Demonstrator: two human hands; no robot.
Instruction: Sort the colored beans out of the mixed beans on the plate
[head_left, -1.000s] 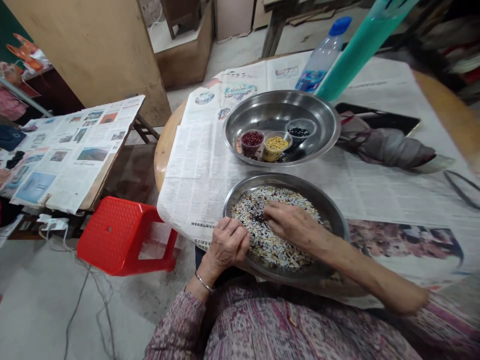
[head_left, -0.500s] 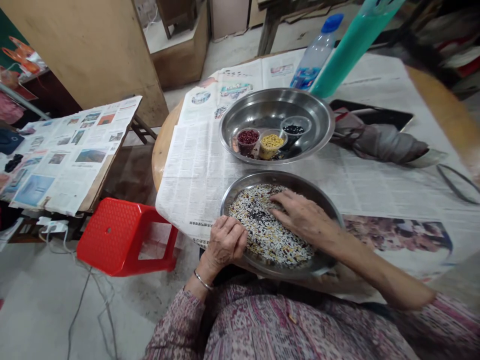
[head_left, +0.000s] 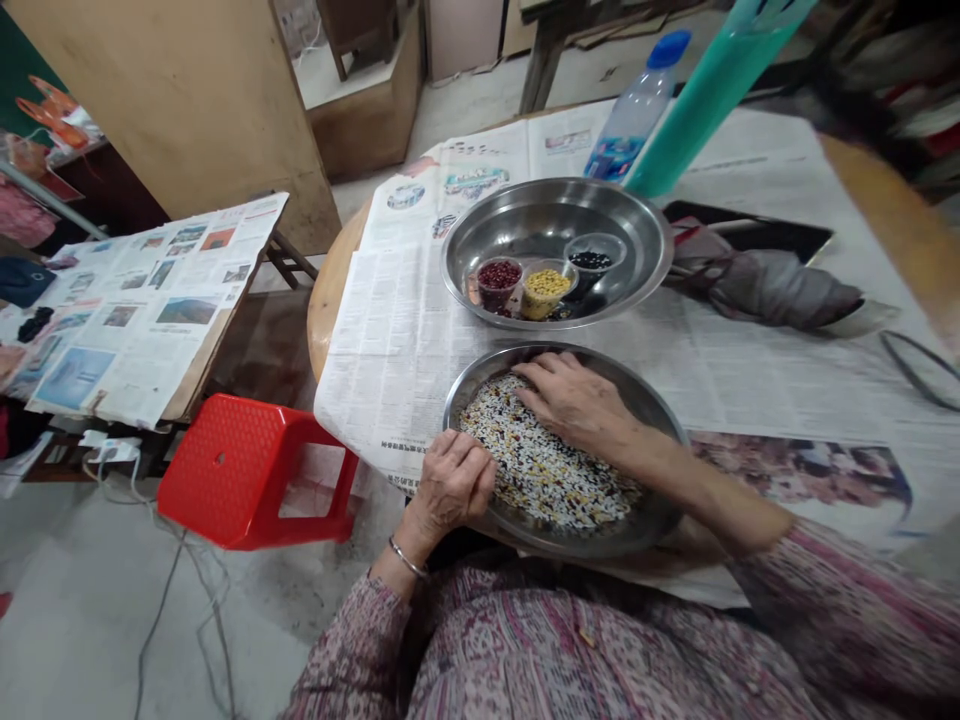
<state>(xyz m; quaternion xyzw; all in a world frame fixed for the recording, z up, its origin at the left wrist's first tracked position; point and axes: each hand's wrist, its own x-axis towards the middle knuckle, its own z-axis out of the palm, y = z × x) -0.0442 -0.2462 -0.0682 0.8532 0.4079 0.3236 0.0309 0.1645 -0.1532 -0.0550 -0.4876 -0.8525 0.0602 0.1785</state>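
Observation:
A steel basin (head_left: 660,425) near my body holds a layer of mixed grains and beans (head_left: 540,455), white with black, yellow and dark red bits. On its left rim, my left hand (head_left: 455,478) is closed with curled fingers gripping the edge. My right hand (head_left: 574,400) lies over the far side of the grains, fingers stretched out and slightly apart, the tips touching the mix. Just beyond stands a second steel basin (head_left: 645,215). Inside it are clear cups of red beans (head_left: 499,282), yellow beans (head_left: 546,290) and black beans (head_left: 592,260).
Newspaper (head_left: 375,340) covers the round table. A blue-capped bottle (head_left: 634,110) and a tall green container (head_left: 705,110) stand at the back. A grey wrapped bundle (head_left: 787,285) lies on the right. To the left are a red stool (head_left: 240,470) and a newspaper-covered bench (head_left: 150,300).
My right hand has moved away from me and a little left across the grains, and their surface looks more even. My left hand keeps its hold on the rim.

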